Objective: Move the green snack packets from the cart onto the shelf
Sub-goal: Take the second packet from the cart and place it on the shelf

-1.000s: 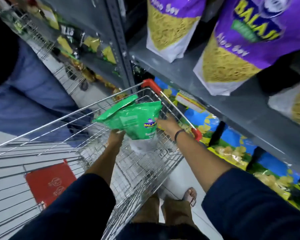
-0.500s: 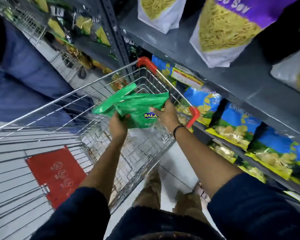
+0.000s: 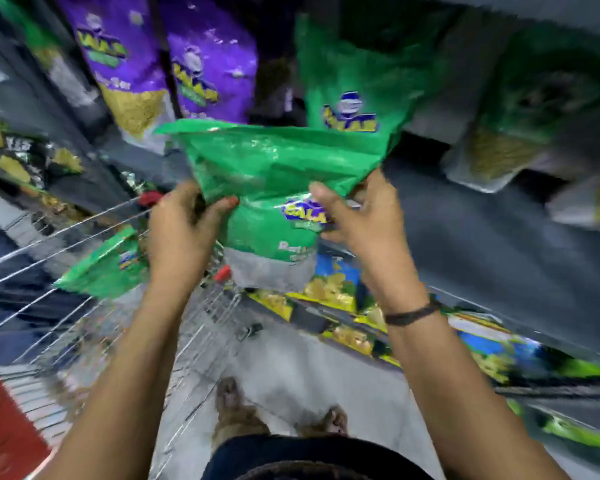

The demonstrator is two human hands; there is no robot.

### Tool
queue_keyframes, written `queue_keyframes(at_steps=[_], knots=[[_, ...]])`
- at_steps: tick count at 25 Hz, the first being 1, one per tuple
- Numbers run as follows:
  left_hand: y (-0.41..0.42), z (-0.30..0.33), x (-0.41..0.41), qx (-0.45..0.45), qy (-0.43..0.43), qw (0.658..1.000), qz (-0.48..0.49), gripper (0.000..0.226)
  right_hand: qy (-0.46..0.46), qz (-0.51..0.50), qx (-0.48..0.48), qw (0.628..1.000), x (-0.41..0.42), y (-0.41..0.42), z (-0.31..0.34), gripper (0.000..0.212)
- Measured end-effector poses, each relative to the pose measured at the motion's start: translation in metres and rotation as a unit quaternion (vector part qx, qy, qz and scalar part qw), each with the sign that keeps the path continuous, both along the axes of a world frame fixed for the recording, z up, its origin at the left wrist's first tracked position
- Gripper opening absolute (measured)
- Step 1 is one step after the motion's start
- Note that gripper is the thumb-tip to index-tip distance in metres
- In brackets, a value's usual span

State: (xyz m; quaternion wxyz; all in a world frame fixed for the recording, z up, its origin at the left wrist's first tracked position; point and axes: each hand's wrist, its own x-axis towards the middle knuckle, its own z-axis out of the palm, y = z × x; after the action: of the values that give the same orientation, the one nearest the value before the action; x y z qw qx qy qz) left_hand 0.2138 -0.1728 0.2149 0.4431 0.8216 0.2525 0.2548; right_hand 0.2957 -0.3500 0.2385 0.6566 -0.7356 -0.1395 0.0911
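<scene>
I hold a green snack packet [image 3: 274, 188] in both hands, in front of the grey shelf [image 3: 465, 237]. My left hand [image 3: 184, 226] grips its left side and my right hand [image 3: 357, 220] grips its right side. Another green packet [image 3: 347, 88] stands on the shelf just behind it, and a blurred green one [image 3: 541, 88] sits further right. One more green packet [image 3: 104, 268] lies in the wire cart [image 3: 49, 306] at the lower left. The picture is motion-blurred.
Purple snack bags [image 3: 208, 64] stand on the shelf to the left of the green ones. Blue and yellow packets [image 3: 336, 289] fill the lower shelf. The cart's red handle [image 3: 149, 198] is close under my left hand. My feet [image 3: 281, 414] stand on grey floor.
Both hands have lifted the green packet out of the cart and up to the shelf. The view has swung upward toward the shelf, where green packets now show.
</scene>
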Motion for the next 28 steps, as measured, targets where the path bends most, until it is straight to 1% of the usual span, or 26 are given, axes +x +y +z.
queue_keyframes(at_steps=[3, 6, 7, 9, 11, 12, 13, 14, 15, 16, 17, 18, 19, 20, 21, 22, 24, 26, 27, 28], knots=[[-0.082, 0.014, 0.063, -0.006, -0.048, 0.994, -0.095, 0.046, -0.011, -0.069, 0.026, 0.997, 0.031, -0.094, 0.035, 0.036], [-0.16, 0.038, 0.127, 0.044, -0.057, 0.986, -0.152, 0.043, -0.038, -0.158, 0.016, 0.987, 0.067, -0.166, 0.055, 0.025], [-0.182, 0.043, 0.147, 0.042, -0.06, 0.984, -0.165, 0.042, -0.043, -0.186, 0.007, 0.982, 0.083, -0.184, 0.057, 0.022], [-0.211, 0.042, 0.183, 0.002, -0.051, 0.982, -0.184, 0.047, -0.031, -0.233, -0.001, 0.972, 0.115, -0.208, 0.049, 0.018], [-0.226, 0.024, 0.207, -0.008, -0.01, 0.978, -0.207, 0.047, -0.011, -0.247, -0.027, 0.969, 0.141, -0.221, 0.032, 0.019], [-0.233, 0.014, 0.213, -0.019, 0.003, 0.973, -0.231, 0.047, -0.011, -0.257, -0.014, 0.966, 0.148, -0.224, 0.02, 0.014], [-0.237, 0.003, 0.217, -0.052, 0.014, 0.965, -0.258, 0.052, -0.011, -0.281, 0.016, 0.96, 0.15, -0.223, 0.004, 0.017], [-0.243, -0.002, 0.216, -0.1, 0.021, 0.953, -0.285, 0.063, -0.005, -0.317, 0.061, 0.946, 0.144, -0.222, -0.009, 0.025], [-0.245, -0.012, 0.22, -0.147, 0.031, 0.941, -0.302, 0.075, 0.015, -0.34, 0.099, 0.935, 0.134, -0.218, -0.025, 0.028], [-0.244, -0.024, 0.227, -0.184, 0.036, 0.932, -0.31, 0.082, 0.034, -0.336, 0.111, 0.935, 0.124, -0.213, -0.044, 0.028], [-0.244, -0.032, 0.23, -0.213, 0.032, 0.931, -0.296, 0.084, 0.06, -0.302, 0.122, 0.943, 0.111, -0.206, -0.051, 0.028], [-0.245, -0.03, 0.225, -0.235, 0.021, 0.936, -0.262, 0.082, 0.093, -0.265, 0.131, 0.951, 0.104, -0.202, -0.055, 0.04], [-0.245, -0.032, 0.223, -0.246, 0.01, 0.944, -0.22, 0.076, 0.112, -0.264, 0.14, 0.948, 0.107, -0.203, -0.057, 0.057], [-0.246, -0.03, 0.217, -0.244, 0.007, 0.951, -0.188, 0.064, 0.117, -0.283, 0.139, 0.942, 0.112, -0.207, -0.055, 0.065], [-0.25, -0.025, 0.213, -0.236, 0.004, 0.957, -0.171, 0.052, 0.114, -0.315, 0.127, 0.934, 0.117, -0.214, -0.047, 0.062], [-0.251, -0.026, 0.21, -0.225, 0.01, 0.96, -0.164, 0.046, 0.116, -0.347, 0.119, 0.923, 0.123, -0.22, -0.046, 0.057], [-0.252, -0.031, 0.209, -0.238, 0.033, 0.95, -0.198, 0.046, 0.147, -0.374, 0.123, 0.907, 0.118, -0.225, -0.057, 0.055], [-0.254, -0.036, 0.211, -0.257, 0.066, 0.929, -0.257, 0.047, 0.194, -0.333, 0.129, 0.914, 0.101, -0.222, -0.071, 0.061], [-0.256, -0.038, 0.213, -0.268, 0.078, 0.923, -0.265, 0.045, 0.213, -0.299, 0.132, 0.921, 0.096, -0.219, -0.072, 0.059], [-0.26, -0.041, 0.214, -0.266, 0.078, 0.925, -0.26, 0.043, 0.225, -0.272, 0.139, 0.925, 0.099, -0.218, -0.073, 0.053]])
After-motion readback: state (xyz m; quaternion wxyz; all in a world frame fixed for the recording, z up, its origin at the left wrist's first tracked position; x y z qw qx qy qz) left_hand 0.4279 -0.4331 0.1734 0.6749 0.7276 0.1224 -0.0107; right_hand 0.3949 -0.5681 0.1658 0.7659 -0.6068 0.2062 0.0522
